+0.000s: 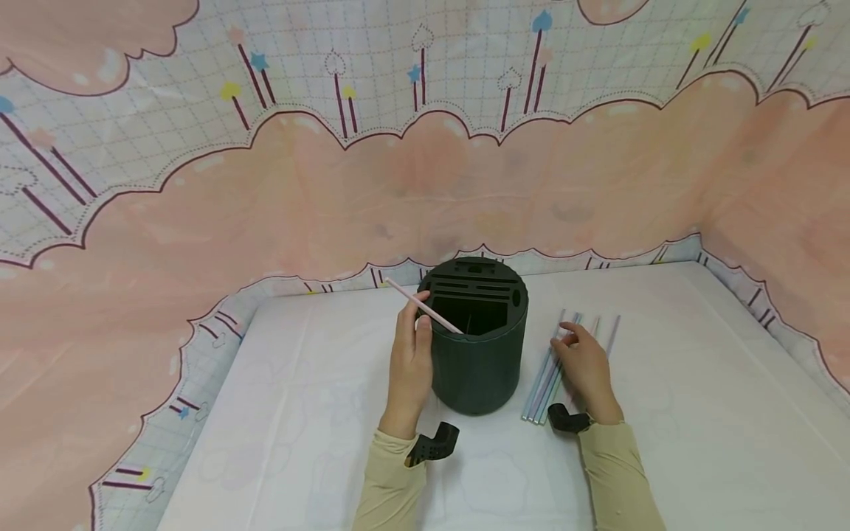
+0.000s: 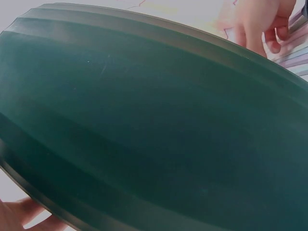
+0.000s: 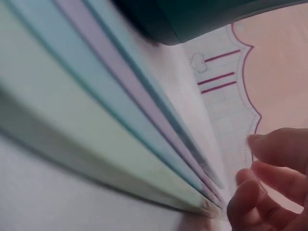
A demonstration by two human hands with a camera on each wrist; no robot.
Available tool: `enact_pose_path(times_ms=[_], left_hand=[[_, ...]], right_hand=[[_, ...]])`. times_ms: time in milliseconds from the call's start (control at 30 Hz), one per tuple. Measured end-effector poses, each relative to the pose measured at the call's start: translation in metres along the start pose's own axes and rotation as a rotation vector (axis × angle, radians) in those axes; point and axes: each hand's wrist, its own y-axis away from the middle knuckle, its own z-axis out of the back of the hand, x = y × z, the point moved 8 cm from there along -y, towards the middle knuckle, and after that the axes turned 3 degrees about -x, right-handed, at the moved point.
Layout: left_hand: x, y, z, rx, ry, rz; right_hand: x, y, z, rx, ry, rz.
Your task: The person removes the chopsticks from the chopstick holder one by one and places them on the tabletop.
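Observation:
A pale pink straw (image 1: 406,294) slants across the rim of a dark green round container (image 1: 477,376), its lower end at the opening. My left hand (image 1: 408,369) lies along the container's left side and holds the straw between forefinger and thumb. In the left wrist view, the container wall (image 2: 144,115) hides most of that hand, and its grip is not shown. My right hand (image 1: 584,361) hovers over several pastel straws (image 1: 546,383) on the table. In the right wrist view, its fingers (image 3: 279,149) are loosely bent beside the straws' far ends (image 3: 204,192), with nothing between them.
The container's top has slots and a square opening (image 1: 488,316). A white cloth covers the table (image 1: 319,413). Behind it hangs a peach, cloud-patterned cloth (image 1: 372,199). Each wrist wears a black camera (image 1: 434,444).

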Motion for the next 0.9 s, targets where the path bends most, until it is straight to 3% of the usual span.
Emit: enact_pose_path(times_ms=[233, 500, 733, 900], left_hand=[[0.0, 0.0, 0.0, 0.002, 0.0, 0.0], [0.002, 0.0, 0.001, 0.003, 0.0, 0.003], [0.003, 0.0, 0.0, 0.006, 0.003, 0.012], [0.001, 0.0, 0.0, 0.0, 0.012, -0.004]], right_hand=[[0.003, 0.001, 0.018, -0.146, -0.206, -0.07], [0.024, 0.006, 0.034, -0.277, -0.379, -0.023], [0.039, 0.01, 0.034, -0.261, -0.477, 0.018], [0.05, 0.012, 0.032, -0.224, -0.471, 0.057]])
